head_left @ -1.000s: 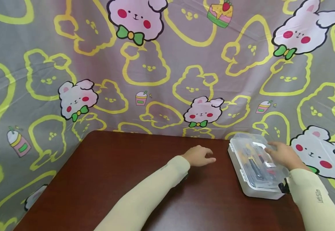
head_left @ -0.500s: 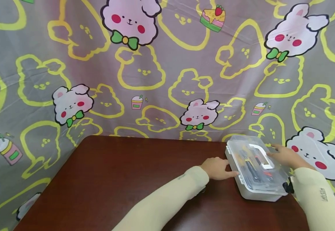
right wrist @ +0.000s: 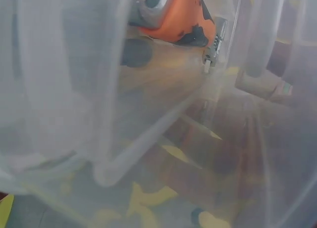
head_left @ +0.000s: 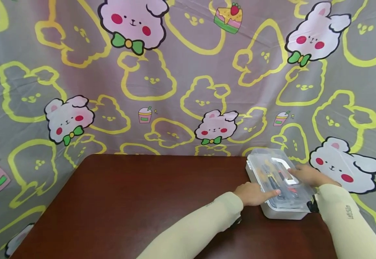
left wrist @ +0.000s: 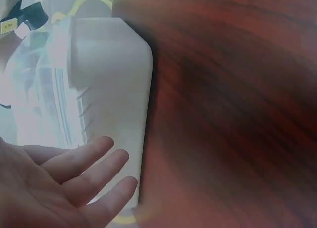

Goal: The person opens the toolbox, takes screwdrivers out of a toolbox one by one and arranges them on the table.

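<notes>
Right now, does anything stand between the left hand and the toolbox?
Nothing visible does. In the head view, the left hand is right at the toolbox, thumb across its top edge. In the left wrist view, no object separates the fingers from its pale side; whether they touch is unclear.

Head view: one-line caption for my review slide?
A clear-lidded box on a brown table, left hand at its side, right hand near its white handle.
</notes>
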`<state>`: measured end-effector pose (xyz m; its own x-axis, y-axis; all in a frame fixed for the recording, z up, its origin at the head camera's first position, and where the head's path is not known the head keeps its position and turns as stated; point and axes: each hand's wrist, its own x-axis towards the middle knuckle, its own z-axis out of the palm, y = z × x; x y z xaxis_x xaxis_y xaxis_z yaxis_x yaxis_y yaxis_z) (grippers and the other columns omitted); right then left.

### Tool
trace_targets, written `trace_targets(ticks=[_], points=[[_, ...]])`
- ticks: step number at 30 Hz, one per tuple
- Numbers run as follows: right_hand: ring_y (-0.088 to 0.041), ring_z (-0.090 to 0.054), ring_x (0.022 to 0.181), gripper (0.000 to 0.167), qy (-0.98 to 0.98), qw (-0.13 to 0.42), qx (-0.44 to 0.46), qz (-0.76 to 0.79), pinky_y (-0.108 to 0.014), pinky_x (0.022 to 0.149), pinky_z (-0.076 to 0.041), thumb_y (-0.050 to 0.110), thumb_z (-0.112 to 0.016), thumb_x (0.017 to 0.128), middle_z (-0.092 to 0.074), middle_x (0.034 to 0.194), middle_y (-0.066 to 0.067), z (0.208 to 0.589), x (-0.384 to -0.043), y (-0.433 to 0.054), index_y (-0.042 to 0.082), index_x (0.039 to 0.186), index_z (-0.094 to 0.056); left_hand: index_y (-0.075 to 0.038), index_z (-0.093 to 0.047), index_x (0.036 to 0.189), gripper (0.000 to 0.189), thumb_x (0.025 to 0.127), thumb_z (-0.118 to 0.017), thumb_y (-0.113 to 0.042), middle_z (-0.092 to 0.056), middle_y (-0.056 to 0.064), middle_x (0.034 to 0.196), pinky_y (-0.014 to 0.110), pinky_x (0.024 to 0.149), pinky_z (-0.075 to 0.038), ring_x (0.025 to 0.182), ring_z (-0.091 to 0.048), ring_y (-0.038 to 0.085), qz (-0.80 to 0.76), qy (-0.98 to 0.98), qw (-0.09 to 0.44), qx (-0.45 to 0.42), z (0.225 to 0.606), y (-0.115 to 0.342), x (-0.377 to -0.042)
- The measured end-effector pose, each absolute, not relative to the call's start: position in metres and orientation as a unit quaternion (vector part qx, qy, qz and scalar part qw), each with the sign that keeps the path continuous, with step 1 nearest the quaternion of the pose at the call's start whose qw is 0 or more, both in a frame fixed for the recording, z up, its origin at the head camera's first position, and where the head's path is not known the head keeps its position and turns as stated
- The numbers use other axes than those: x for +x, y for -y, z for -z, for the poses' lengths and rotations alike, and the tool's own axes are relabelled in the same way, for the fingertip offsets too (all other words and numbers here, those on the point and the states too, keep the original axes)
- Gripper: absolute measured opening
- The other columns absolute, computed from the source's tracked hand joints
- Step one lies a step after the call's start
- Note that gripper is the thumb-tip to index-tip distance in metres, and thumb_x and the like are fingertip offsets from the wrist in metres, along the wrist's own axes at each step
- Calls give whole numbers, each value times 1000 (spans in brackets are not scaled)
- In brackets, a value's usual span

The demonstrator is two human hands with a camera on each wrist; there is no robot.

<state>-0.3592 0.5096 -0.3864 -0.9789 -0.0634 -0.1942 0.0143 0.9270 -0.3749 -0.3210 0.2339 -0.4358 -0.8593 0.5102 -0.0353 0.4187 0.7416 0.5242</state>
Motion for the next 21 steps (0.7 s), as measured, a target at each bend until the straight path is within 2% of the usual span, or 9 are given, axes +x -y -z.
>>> trace_targets(ticks=[4, 11, 16, 21], points=[[-40, -56, 98, 72, -972, 106, -14, 210, -58, 85, -45, 44, -40, 103, -59, 104, -26, 386, -357, -507, -23, 129, -41, -28, -66, 126, 78, 78, -41, -85, -62, -12, 122, 33, 83, -48, 104, -60, 11, -278, -925, 104, 238, 437, -240, -318], [-49, -49, 110, 81, -968, 100, -1, 229, -64, 92, -38, 51, -37, 102, -49, 122, -38, 388, -350, -504, -22, 138, -29, -22, -67, 122, 74, 75, -57, -79, -64, -10, 117, 30, 84, -47, 103, -60, 10, -341, -910, 117, 205, 438, -246, -316], [-52, -47, 113, 86, -968, 91, 11, 235, -65, 92, -37, 56, -37, 100, -44, 128, -41, 392, -350, -506, -19, 141, -27, -17, -71, 106, 64, 71, -68, -71, -67, -7, 104, 29, 81, -47, 93, -59, 9, -391, -895, 130, 170, 434, -248, -315], [-57, -40, 119, 89, -972, 78, 9, 223, -66, 95, -35, 59, -37, 99, -39, 133, -42, 397, -353, -510, -18, 142, -27, -15, -68, 92, 56, 69, -75, -66, -61, -5, 85, 29, 76, -47, 81, -56, 10, -446, -871, 153, 137, 437, -249, -314]])
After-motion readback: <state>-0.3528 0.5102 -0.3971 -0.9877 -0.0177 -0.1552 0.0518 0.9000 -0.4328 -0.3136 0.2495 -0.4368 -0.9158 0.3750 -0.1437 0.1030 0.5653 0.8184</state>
